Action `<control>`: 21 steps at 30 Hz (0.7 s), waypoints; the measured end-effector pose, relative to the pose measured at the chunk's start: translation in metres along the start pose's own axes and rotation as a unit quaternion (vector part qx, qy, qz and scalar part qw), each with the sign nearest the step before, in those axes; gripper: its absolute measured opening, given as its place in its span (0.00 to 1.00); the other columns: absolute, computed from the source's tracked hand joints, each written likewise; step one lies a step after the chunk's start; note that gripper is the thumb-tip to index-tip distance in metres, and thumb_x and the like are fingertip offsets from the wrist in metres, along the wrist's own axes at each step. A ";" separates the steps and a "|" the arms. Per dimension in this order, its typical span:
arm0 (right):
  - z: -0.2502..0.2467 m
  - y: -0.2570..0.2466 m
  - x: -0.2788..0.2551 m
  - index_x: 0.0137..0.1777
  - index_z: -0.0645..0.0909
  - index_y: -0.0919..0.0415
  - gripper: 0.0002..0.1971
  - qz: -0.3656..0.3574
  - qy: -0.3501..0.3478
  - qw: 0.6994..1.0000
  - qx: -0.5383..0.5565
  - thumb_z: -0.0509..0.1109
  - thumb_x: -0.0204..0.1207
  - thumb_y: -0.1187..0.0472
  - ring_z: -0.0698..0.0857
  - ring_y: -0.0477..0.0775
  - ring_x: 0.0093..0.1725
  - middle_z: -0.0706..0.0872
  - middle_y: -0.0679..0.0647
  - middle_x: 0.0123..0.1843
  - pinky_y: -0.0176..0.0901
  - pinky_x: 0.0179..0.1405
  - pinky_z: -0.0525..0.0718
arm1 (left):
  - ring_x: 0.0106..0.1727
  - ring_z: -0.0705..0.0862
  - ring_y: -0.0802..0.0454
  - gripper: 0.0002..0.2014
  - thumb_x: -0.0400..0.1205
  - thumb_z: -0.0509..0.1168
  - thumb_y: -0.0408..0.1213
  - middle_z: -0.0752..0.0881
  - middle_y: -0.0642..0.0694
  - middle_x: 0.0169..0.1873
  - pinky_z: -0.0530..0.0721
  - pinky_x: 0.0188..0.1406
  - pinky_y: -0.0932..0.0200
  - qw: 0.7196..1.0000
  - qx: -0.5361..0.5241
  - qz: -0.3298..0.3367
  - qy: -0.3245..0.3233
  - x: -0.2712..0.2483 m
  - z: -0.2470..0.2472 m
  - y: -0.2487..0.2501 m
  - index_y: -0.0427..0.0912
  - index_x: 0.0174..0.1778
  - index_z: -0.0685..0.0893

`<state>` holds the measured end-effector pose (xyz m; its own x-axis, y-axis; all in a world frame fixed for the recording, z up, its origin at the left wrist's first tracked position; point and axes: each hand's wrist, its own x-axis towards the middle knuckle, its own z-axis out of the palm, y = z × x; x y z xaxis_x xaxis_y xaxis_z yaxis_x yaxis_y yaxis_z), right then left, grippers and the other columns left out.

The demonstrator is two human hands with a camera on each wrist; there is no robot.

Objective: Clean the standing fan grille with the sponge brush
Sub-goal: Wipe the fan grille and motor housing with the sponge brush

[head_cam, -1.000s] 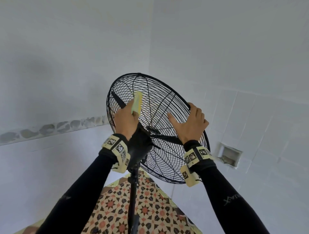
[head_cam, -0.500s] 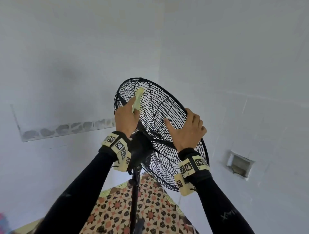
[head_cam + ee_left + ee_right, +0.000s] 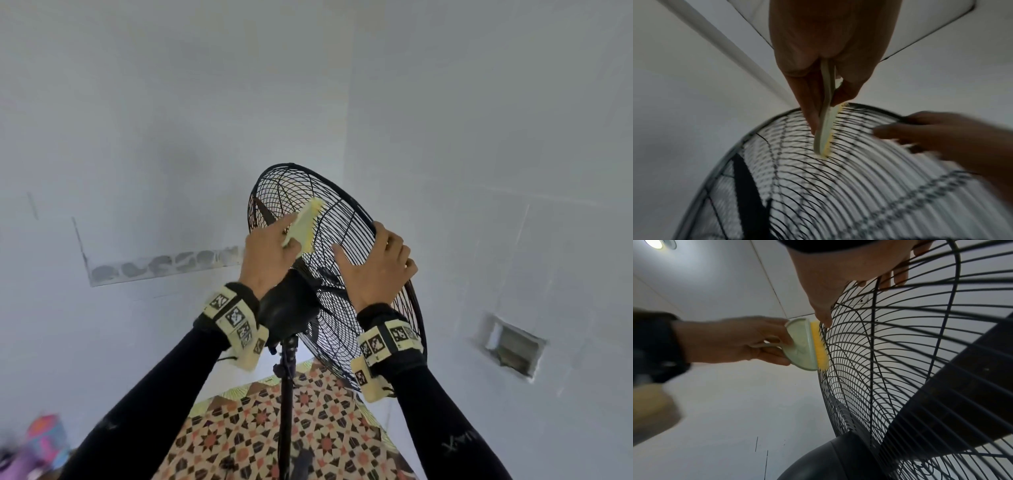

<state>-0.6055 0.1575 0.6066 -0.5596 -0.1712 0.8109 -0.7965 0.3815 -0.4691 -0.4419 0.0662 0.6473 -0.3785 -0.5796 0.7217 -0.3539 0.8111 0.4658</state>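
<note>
A black standing fan's wire grille (image 3: 346,274) (image 3: 838,186) (image 3: 900,353) faces away from me, its rear side toward my hands. My left hand (image 3: 270,253) (image 3: 824,78) (image 3: 748,342) grips a pale green sponge brush (image 3: 303,228) (image 3: 825,129) (image 3: 803,345) by its handle. The brush's yellow sponge edge presses against the upper rear wires. My right hand (image 3: 380,263) (image 3: 849,272) (image 3: 931,129) lies on the grille's upper right, fingers curled over the rim and thumb flat on the wires. The black motor housing (image 3: 287,311) (image 3: 828,459) sits below the left wrist.
The fan's black pole (image 3: 287,404) drops to a patterned floor mat (image 3: 291,428). White walls meet in a corner behind the fan. A recessed wall box (image 3: 513,346) is at the right. Colourful blurred items (image 3: 37,445) lie at the lower left.
The brush has slid right along the upper grille wires. The head view has tilted up and shifted, so the fan sits lower and further right. The right hand keeps its hold.
</note>
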 end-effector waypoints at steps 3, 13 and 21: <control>0.002 -0.005 -0.001 0.75 0.74 0.53 0.40 -0.012 0.001 1.000 0.006 0.69 0.71 0.26 0.78 0.61 0.63 0.81 0.57 0.68 0.61 0.60 0.72 | 0.43 0.89 0.41 0.25 0.86 0.68 0.32 0.91 0.33 0.58 0.83 0.46 0.59 1.000 0.026 0.006 0.005 -0.006 -0.011 0.001 0.42 0.81 0.79; 0.000 -0.003 -0.002 0.75 0.74 0.53 0.39 0.002 0.004 1.000 0.011 0.70 0.71 0.28 0.78 0.61 0.63 0.81 0.57 0.68 0.61 0.60 0.72 | 0.39 0.87 0.43 0.26 0.84 0.69 0.34 0.93 0.36 0.55 0.83 0.46 0.60 0.997 0.071 0.019 -0.014 0.037 -0.021 0.005 0.44 0.81 0.79; 0.001 -0.013 -0.002 0.76 0.73 0.52 0.39 -0.009 -0.009 1.000 0.005 0.69 0.71 0.28 0.77 0.61 0.65 0.81 0.57 0.68 0.60 0.63 0.70 | 0.64 0.85 0.33 0.26 0.87 0.65 0.35 0.89 0.36 0.66 0.80 0.67 0.42 0.983 0.172 -0.053 0.018 0.080 -0.049 -0.006 0.48 0.84 0.76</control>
<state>-0.5944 0.1526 0.6107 -0.5499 -0.1942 0.8123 -0.8082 0.3693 -0.4588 -0.4281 0.0192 0.7271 -0.2959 -0.6516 0.6985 -0.6608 0.6677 0.3429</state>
